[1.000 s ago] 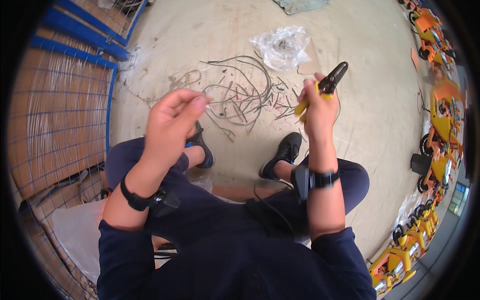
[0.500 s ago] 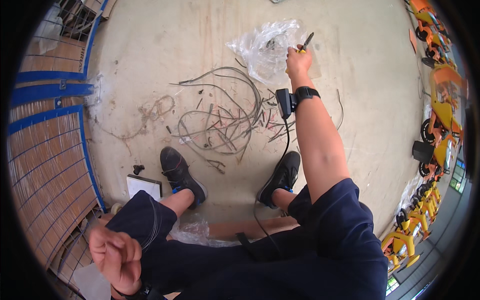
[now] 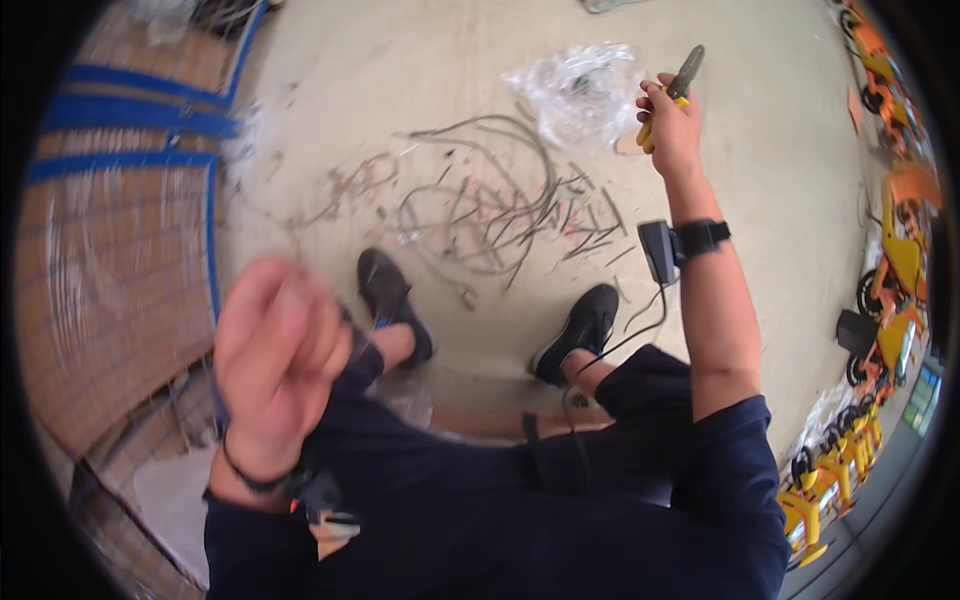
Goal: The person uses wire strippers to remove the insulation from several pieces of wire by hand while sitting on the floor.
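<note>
My right hand [image 3: 674, 130] is stretched far forward, closed round yellow-handled pliers [image 3: 688, 72] whose dark jaws point away from me. Close to its left, a crumpled clear plastic bag [image 3: 560, 105] lies on the floor with something dark inside. My left hand [image 3: 275, 350] is raised at the near left, blurred, its fingers curled together; what they hold is too smeared to tell. Between the hands, long grey cables [image 3: 548, 190] loop over the floor among several short dark offcuts [image 3: 590, 235] and reddish bits.
My dark shoes [image 3: 590, 325] stand just short of the cables. At left is a blue-framed wire mesh cage [image 3: 213, 230] with wrapped cartons [image 3: 120, 270]. Orange and yellow wheeled machines [image 3: 885, 290] line the right side. A black device [image 3: 658, 250] with a cord is strapped to my right wrist.
My left hand has risen and come forward, and the thin strands beside it no longer show. My right hand has shifted right with the pliers and turned a little. The view has moved too.
</note>
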`<state>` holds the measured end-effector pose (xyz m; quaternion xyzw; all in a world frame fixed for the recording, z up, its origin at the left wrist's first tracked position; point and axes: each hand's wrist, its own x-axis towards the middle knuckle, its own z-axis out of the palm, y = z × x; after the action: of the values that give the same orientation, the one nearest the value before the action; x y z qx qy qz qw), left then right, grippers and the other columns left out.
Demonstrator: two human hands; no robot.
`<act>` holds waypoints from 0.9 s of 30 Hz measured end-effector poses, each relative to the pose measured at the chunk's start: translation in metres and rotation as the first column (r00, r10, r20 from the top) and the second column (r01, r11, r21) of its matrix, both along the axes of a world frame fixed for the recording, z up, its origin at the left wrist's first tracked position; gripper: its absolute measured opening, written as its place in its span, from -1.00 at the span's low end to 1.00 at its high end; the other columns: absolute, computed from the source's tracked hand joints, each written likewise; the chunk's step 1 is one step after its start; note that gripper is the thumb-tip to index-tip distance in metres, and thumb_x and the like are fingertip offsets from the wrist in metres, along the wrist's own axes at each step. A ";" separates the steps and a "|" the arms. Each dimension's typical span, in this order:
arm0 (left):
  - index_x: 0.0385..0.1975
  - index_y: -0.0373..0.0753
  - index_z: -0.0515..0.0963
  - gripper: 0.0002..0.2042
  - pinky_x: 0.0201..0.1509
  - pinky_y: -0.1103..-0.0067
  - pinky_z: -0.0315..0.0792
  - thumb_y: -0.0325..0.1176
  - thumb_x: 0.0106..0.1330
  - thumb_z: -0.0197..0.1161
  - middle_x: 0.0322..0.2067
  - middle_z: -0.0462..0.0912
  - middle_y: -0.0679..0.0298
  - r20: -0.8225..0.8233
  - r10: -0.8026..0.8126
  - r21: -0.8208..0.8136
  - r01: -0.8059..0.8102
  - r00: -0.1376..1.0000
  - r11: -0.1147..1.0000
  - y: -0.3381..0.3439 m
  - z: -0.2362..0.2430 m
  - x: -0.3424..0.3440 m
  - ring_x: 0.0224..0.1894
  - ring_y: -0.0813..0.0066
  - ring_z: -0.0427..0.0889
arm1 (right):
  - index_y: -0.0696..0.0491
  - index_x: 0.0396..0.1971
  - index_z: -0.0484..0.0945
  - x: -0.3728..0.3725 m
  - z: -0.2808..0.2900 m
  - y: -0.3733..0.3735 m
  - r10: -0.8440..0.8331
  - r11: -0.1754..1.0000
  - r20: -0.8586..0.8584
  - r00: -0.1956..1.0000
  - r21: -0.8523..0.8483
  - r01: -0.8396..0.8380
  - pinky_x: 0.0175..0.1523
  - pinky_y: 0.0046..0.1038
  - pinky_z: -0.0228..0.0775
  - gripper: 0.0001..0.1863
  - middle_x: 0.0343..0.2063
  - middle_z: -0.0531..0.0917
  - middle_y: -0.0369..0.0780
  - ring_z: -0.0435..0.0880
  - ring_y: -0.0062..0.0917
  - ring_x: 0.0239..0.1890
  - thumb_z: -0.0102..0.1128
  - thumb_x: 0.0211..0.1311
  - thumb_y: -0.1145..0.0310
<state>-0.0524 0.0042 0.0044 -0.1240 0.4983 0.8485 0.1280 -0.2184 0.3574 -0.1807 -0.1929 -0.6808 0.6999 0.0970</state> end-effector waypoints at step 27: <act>-0.08 -0.34 0.38 -0.73 -0.67 0.74 -0.04 -0.26 0.41 0.03 -0.75 0.07 0.54 -0.231 0.080 0.399 0.020 0.970 0.917 -0.016 0.022 -0.017 -0.71 0.77 0.03 | 0.04 -0.14 0.31 0.253 0.168 -0.168 0.622 0.567 -0.164 0.765 -0.579 -0.585 -0.46 -0.61 0.18 -0.80 -0.46 0.44 -0.29 0.32 -0.69 -0.53 0.04 0.28 0.53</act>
<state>-0.0695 -0.0123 0.0265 0.0015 0.3250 0.9427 0.0757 0.0342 0.1897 -0.0124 0.0107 -0.4499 0.8619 -0.2338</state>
